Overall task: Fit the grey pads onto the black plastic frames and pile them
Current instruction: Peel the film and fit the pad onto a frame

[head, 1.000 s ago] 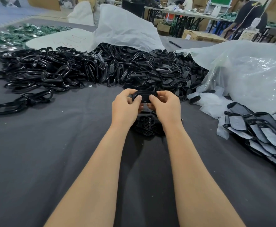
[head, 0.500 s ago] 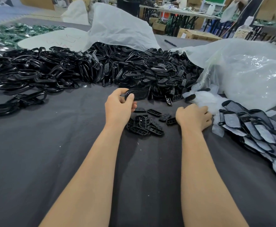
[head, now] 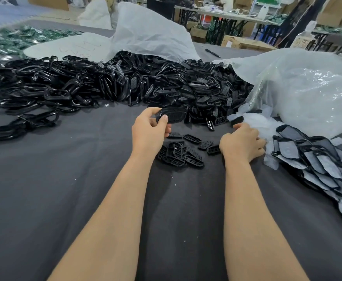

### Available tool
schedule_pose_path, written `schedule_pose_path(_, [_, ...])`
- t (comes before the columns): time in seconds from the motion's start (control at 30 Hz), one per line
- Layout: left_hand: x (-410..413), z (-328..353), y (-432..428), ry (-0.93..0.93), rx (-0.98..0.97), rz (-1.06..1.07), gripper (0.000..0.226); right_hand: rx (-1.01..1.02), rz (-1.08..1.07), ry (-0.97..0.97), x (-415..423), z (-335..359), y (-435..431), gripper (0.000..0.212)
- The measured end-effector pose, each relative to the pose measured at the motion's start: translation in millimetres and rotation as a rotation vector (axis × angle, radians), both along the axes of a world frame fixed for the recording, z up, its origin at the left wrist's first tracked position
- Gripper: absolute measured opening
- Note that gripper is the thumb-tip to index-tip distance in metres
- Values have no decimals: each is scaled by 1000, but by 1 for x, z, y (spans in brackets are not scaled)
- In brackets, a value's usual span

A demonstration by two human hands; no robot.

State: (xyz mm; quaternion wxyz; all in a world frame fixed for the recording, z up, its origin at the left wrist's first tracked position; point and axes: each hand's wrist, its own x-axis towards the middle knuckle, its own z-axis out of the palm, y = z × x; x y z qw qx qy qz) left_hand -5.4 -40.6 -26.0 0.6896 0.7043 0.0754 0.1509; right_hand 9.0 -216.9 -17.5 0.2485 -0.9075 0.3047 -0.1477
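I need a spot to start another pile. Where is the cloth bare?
Bare: the wide cloth left of the left hand, nearer than the loose frames; also the strip between the forearms, nearer than the small inserts. Crowded: the frame heap across the far side and the padded pile on the right.

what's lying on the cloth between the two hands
A small cluster of loose black slotted pieces lies on the dark cloth between the left hand and the right hand, as the head view shows.
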Motion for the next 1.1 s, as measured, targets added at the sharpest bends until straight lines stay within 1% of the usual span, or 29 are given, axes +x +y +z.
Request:
schedule_pose_path(0.07, [-1, 0, 0, 0, -1, 0, 24, 45, 31, -171, 1, -2, 0, 29])
schedule_pose_path(0.1, [-1, 1, 1, 0, -1, 0, 24, 117, 71, -292, 1, -2, 2, 26])
schedule_pose_path(0.17, [-1, 1, 1, 0, -6, 1, 23, 332, 158, -490, 0, 2, 10, 23])
schedule_pose_path(0.2, [-1, 2, 1, 0, -11, 4, 22, 453, 201, -534, 0, 4, 14, 25])
schedule_pose_path(0.23, [-1, 2, 2, 1, -14, 7, 21, 588, 243, -545, 1, 6, 18, 29])
schedule_pose_path(0.3, [-1, 3, 2, 2, -19, 12, 20, 836, 330, -506, 1, 8, 26, 33])
schedule_pose_path(0.37, [-1, 2, 2, 2, -24, 15, 19, 949, 407, -480, 2, 8, 32, 23])
schedule_pose_path(0.43, [-1, 2, 2, 1, -22, 19, 18, 992, 453, -467, 2, 8, 36, 12])
schedule_pose_path(0.47, [-2, 2, 2, 1, -19, 23, 18, 1009, 465, -458, 2, 8, 37, 10])
schedule_pose_path(0.67, [-2, 4, 1, -1, -33, 33, 17, 1066, 493, -423, -2, 9, 41, 16])
schedule_pose_path(0.7, [-2, 4, 1, -1, -33, 35, 17, 1028, 493, -427, -3, 9, 41, 16])
schedule_pose_path(0.8, [-3, 4, 1, 0, -32, 37, 16, 807, 510, -423, -3, 7, 39, 11])
schedule_pose_path(0.83, [-3, 4, 1, 0, -31, 38, 16, 787, 523, -414, -3, 7, 38, 9])
schedule_pose_path(0.9, [-3, 5, 1, -1, -37, 37, 16, 844, 535, -404, -3, 6, 39, 9])
schedule_pose_path(1.03, [-3, 4, 1, -2, -49, 38, 15, 1059, 490, -440, -5, 12, 43, 9])
schedule_pose_path(1.1, [-3, 4, 1, 1, -47, 36, 15, 1077, 472, -475, -4, 13, 43, 12])
